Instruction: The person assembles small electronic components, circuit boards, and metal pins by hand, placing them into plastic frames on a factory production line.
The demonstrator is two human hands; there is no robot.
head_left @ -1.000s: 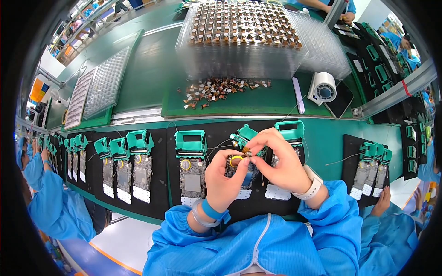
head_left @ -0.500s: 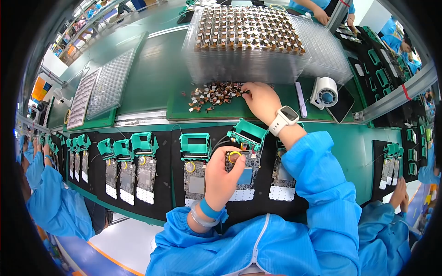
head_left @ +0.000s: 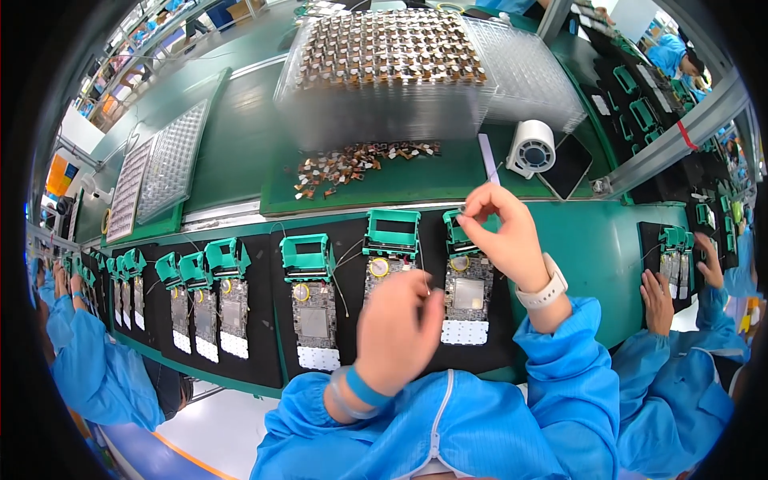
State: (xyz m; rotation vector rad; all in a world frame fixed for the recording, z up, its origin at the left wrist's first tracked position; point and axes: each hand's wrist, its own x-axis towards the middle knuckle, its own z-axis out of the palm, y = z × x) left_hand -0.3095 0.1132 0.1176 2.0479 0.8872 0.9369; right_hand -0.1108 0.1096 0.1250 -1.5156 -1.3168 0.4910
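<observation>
1. Boards, three near the hands: right board [head_left: 468,296], mid board [head_left: 378,276], left board [head_left: 314,320]. All on black mat [head_left: 502,320], toward the wearer from the fan [head_left: 534,152] and left of it.
2. Each has a green clip on its far end; right clip [head_left: 456,232] is nearest the fan. Yellow ring on each board, just below its clip.
3. Right hand [head_left: 508,240]: wearer's side of the fan, slightly left, at right clip. Thumb and index brought together; can't tell if a small part is between them.
4. Left hand [head_left: 396,328]: farther left of and nearer the wearer than the fan, over the lower part of mid board. Blurred, fingers curled, thumb slightly off index; can't tell if anything is held.
5. Parts pile [head_left: 344,170]: left of the fan, loose, brown and white bits. Tray stack [head_left: 384,112]: left of and beyond the fan, filled on top.
6. Purple bar [head_left: 488,158] just left of the fan; phone [head_left: 570,166] just right.
7. Writing: board print too small to read.
</observation>
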